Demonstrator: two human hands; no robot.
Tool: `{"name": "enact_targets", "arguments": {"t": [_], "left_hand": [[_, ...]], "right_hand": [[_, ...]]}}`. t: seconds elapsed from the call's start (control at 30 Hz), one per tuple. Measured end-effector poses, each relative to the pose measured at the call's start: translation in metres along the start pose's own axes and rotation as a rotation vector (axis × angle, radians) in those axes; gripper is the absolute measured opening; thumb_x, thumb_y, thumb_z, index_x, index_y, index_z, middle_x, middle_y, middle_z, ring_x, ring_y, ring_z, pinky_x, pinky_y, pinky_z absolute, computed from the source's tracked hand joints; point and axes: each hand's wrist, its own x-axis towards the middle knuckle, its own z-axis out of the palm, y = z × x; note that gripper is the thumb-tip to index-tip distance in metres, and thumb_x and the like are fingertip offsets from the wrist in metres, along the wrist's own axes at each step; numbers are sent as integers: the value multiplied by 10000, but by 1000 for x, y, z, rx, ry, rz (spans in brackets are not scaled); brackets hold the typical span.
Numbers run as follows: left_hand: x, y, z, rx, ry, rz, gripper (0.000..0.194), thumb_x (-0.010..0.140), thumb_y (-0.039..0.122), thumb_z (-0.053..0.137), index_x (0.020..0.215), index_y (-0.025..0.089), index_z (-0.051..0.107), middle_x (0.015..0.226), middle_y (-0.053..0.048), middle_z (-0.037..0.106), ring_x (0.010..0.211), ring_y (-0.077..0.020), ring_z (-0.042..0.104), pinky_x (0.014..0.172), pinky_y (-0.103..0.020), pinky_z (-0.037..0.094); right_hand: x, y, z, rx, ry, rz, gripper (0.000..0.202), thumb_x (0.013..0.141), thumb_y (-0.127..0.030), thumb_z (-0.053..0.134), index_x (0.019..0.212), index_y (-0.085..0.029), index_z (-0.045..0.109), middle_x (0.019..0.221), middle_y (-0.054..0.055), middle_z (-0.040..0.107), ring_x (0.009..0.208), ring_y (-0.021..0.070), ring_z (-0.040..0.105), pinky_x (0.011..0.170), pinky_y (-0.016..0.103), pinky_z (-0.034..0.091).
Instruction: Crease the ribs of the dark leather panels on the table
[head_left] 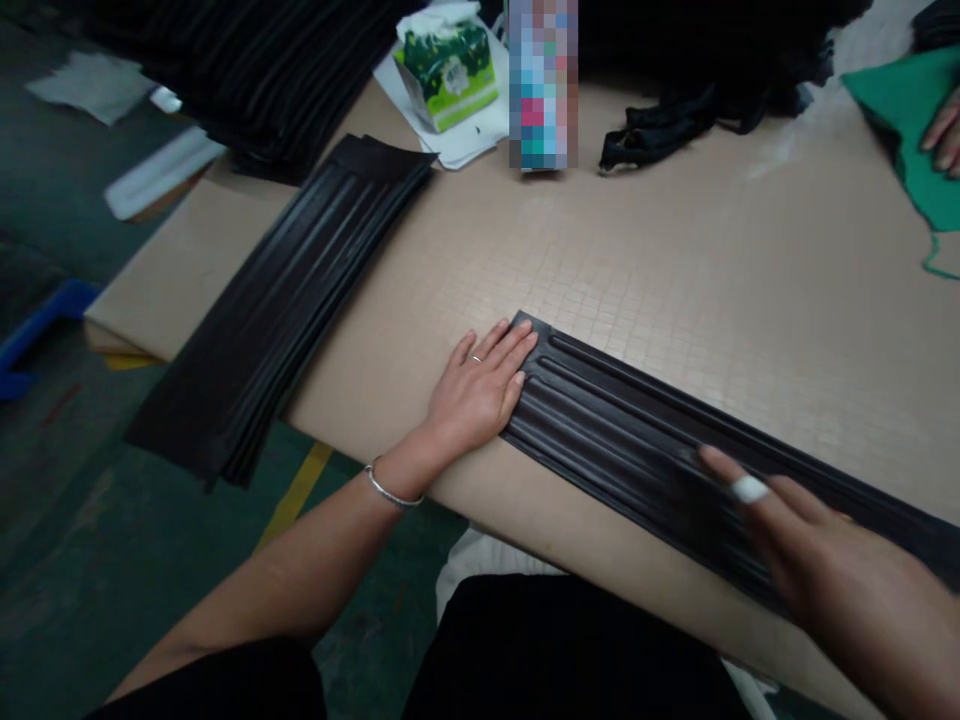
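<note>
A long dark brown, leather-like panel (622,420) with raised lengthwise ridges lies flat on the table, running toward the lower right. My left hand (480,390), with a ring and a bracelet, rests flat on its left end, fingers stretched out. Over the panel's right part is my right hand (817,540), somewhat blurred, with one finger extended and a white band round it. Nothing shows in its grasp; whether it touches the panel I cannot tell. To the left, a stack of similar ridged panels (277,290) sticks out past the table edge.
The tan table (465,270) holds a green tissue pack (450,75) on white paper, a pixelated upright object (544,90), and black cloth-like pieces (656,130). Dark stacks (285,70) stand at the back left. Another person's hand (946,135) is on green material (911,140) at right.
</note>
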Motion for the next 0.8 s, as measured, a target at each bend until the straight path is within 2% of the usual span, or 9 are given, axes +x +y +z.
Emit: {"name": "enact_targets", "arguments": {"t": [0.1,0.17,0.23,0.3,0.4,0.53,0.63,0.8], "left_hand": [[-1,0,0,-20,8,9,553,1058,325,317,1608,277,290,1692,6,275,1583,-219,221,1285,-539,212],[-1,0,0,-36,15,16,557,1054,320,322,1609,283,290,1691,4,280,1582,-221,223,1284,-536,213],[-1,-1,1,-46,22,20,558,1053,318,322,1609,283,291,1689,3,285,1582,-223,224,1285,-534,207],[-1,-1,1,-51,25,24,559,1052,319,326,1608,283,294,1689,5,282,1582,-225,223,1286,-533,199],[-1,-2,2,-50,21,19,561,1049,315,330,1607,272,297,1694,10,267,1584,-221,216,1290,-530,188],[0,-2,2,-37,-3,9,554,1053,324,313,1602,254,305,1698,16,256,1586,-212,208,1293,-521,182],[1,-3,2,-27,-7,9,557,1057,334,298,1609,264,293,1696,14,262,1586,-218,209,1291,-522,181],[2,-4,2,-24,-14,10,573,1061,352,260,1628,277,244,1697,0,262,1584,-238,218,1282,-545,191]], "right_hand": [[75,-80,-14,-70,-41,-89,766,932,-47,389,1642,-278,218,1056,79,648,720,195,668,558,287,547],[113,-117,-24,-106,-79,-103,699,965,-73,368,1631,-262,270,1077,104,640,772,201,678,563,273,541],[135,-137,-34,-134,-106,-108,643,1001,-115,339,1627,-251,288,1094,129,638,795,208,685,558,269,535],[144,-142,-41,-165,-116,-117,624,1017,-136,312,1630,-252,282,1090,141,640,783,210,685,546,271,528],[139,-133,-47,-217,-128,-130,629,1015,-130,301,1629,-269,287,1068,135,643,740,208,679,527,276,520],[107,-103,-43,-266,-175,-135,693,966,-59,357,1619,-286,317,1031,107,643,714,214,673,534,302,537],[68,-70,-32,-303,-155,-132,769,901,-2,416,1618,-264,320,1010,86,638,714,211,664,577,323,564],[-20,-3,-7,-323,-106,-59,927,792,32,518,1635,-246,249,961,36,613,684,199,630,549,314,551]]}}
